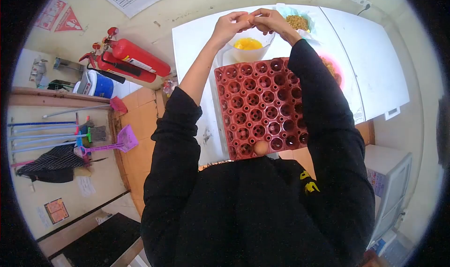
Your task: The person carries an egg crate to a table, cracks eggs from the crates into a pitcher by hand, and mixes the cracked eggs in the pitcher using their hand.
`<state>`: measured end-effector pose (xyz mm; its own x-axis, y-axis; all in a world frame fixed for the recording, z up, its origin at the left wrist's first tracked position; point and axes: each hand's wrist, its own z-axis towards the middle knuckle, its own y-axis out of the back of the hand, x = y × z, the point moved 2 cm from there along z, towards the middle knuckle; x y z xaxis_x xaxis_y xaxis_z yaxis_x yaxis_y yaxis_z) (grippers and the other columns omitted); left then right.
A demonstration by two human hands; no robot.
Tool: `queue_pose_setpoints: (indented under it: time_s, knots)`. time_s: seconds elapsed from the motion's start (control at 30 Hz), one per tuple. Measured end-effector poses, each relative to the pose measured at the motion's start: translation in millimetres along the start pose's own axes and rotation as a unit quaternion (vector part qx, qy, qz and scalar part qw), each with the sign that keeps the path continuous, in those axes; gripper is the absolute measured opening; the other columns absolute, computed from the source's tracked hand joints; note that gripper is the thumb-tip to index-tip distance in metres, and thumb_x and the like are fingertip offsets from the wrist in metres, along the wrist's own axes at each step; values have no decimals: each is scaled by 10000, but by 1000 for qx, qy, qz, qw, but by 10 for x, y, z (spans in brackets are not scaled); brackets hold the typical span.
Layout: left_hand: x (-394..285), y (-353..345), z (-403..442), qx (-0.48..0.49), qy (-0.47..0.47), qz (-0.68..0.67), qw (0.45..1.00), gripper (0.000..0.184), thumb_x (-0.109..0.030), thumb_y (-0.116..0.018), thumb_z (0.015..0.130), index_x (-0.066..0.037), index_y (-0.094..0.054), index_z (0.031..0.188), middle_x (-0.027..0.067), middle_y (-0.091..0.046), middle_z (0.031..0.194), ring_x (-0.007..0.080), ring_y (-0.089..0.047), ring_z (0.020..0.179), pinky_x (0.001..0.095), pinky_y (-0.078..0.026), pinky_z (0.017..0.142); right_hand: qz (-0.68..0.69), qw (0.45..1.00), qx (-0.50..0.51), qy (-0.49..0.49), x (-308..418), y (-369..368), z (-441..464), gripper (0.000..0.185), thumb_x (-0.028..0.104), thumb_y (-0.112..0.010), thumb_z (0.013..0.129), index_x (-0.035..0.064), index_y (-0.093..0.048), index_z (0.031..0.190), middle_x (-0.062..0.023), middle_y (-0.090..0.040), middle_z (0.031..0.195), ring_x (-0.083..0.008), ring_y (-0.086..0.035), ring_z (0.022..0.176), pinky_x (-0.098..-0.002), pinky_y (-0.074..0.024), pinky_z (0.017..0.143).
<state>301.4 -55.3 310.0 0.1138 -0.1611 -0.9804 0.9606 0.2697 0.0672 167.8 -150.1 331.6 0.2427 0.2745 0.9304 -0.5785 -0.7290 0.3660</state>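
Observation:
Both hands meet above a translucent bowl [253, 55] that holds yellow egg [248, 44]. Between my left hand [228, 27] and my right hand [273, 23] is a brown egg or eggshell [244, 18], with the fingers of both hands closed on it. Whether the shell is whole or split is too small to tell. Nearer my body lies a red egg tray [260, 98], partly covered by my right sleeve. One brown egg [261, 148] sits in its near row; the other visible cups hold no egg.
On the white table [375, 56], a lined container of brown food [297, 22] stands beyond my right hand. A pink container [332, 70] is partly behind my right sleeve. Red fire extinguishers [136, 56] are at the left wall, above hanging brooms [47, 131].

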Motion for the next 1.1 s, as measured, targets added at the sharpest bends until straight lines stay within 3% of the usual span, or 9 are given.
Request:
queue_pose_setpoints:
  time_s: [0.17,0.23,0.57,0.63,0.77,0.93,0.97,1.03,1.1]
  knots:
    - [72,26,-11,-4,10,14,1000,423,-254,-626,761,-2,-542,1089,89,-616,887,137,-602,771,237,-494,671,-27,1000,15,0,-70,-16,81,367,296,-628,721,54,-589,994,12,-493,526,-52,-427,446,-194,-315,400]
    - [94,26,-8,0,19,28,999,432,-251,-614,769,-2,-528,1111,89,-610,907,138,-599,780,238,-498,684,-82,996,18,-21,-72,0,91,435,394,-627,663,62,-641,944,-38,-582,608,-107,-537,510,-230,-434,460]
    - [-84,-144,-85,-74,-88,331,936,414,-307,-637,711,-70,-587,1048,130,-639,793,176,-627,714,264,-489,646,-257,965,-50,-10,-95,-6,85,418,430,-604,613,174,-659,940,-90,-639,738,-228,-612,650,-307,-488,647]
    - [-132,-153,-104,-72,-104,349,929,403,-309,-633,713,-76,-592,1038,137,-637,789,192,-626,721,274,-489,664,-341,931,-96,87,-68,3,67,327,357,-614,687,151,-659,936,-46,-603,603,-160,-561,521,-290,-446,511]
    - [-40,-50,-63,-30,-131,314,940,387,-220,-620,730,-98,-555,1092,124,-614,923,224,-609,797,278,-477,716,-386,906,-93,149,-8,79,-55,309,354,-618,694,183,-647,950,-46,-632,699,-214,-597,603,-319,-469,578]
    - [-116,-7,-72,-19,-305,406,861,442,-117,-614,725,-149,-506,1153,92,-560,1048,243,-587,827,293,-475,726,-540,734,-170,375,-23,49,-150,314,363,-561,712,179,-606,963,-29,-611,728,-255,-593,689,-354,-477,613]
    - [-185,-19,-110,-22,-290,435,852,433,-118,-617,724,-161,-510,1142,86,-557,1024,239,-586,814,300,-478,716,-538,734,-167,378,36,11,-176,314,363,-561,712,179,-606,963,-29,-611,728,-255,-593,689,-354,-477,613]
    - [-360,24,-201,-30,-267,467,842,425,-119,-620,722,-172,-514,1130,81,-553,999,236,-586,801,307,-480,705,-359,903,-120,203,185,-43,-194,345,382,-563,715,192,-587,1002,-10,-601,770,-233,-585,709,-342,-474,604]
    - [-515,153,-322,-21,-242,472,848,364,-139,-620,731,-173,-548,1086,79,-546,948,232,-581,789,308,-479,687,-316,932,-83,159,231,-177,3,393,401,-560,724,147,-569,1024,-5,-589,802,-183,-570,705,-315,-464,596]
